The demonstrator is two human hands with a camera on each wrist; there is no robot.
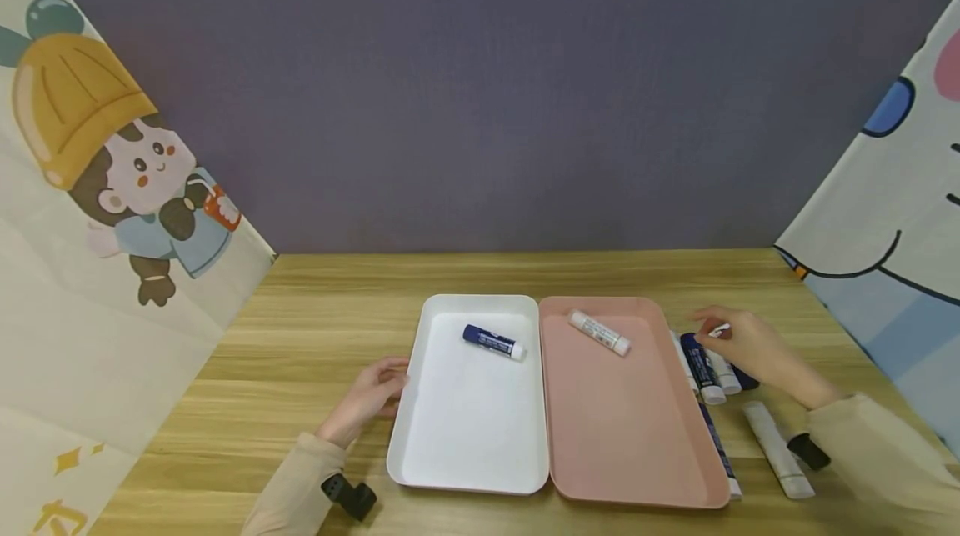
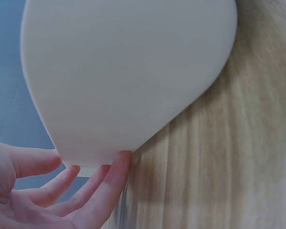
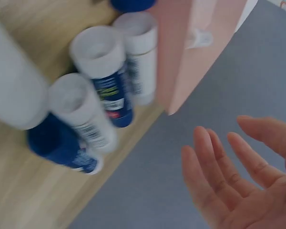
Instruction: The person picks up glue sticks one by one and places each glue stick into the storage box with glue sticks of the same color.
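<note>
My left hand (image 1: 372,393) rests against the left side of the white tray (image 1: 468,436). In the left wrist view its fingertips (image 2: 121,160) touch the tray's edge. A blue glue stick (image 1: 493,342) with a white end lies in that tray. My right hand (image 1: 742,344) hovers over several glue sticks beside the pink tray (image 1: 630,453), among them a blue glue stick (image 1: 702,367). Seen from the right wrist, the hand's fingers (image 3: 219,167) are spread and loosely bent, with nothing between them. Inside the pink tray lies a white glue stick (image 1: 599,333).
Both trays stand side by side on the wooden table (image 1: 322,311). Nearer the right sleeve is a loose white glue stick (image 1: 778,448). Another blue glue stick (image 1: 717,440) lies along the pink tray's right edge. A dark grey panel (image 1: 510,102) closes off the back.
</note>
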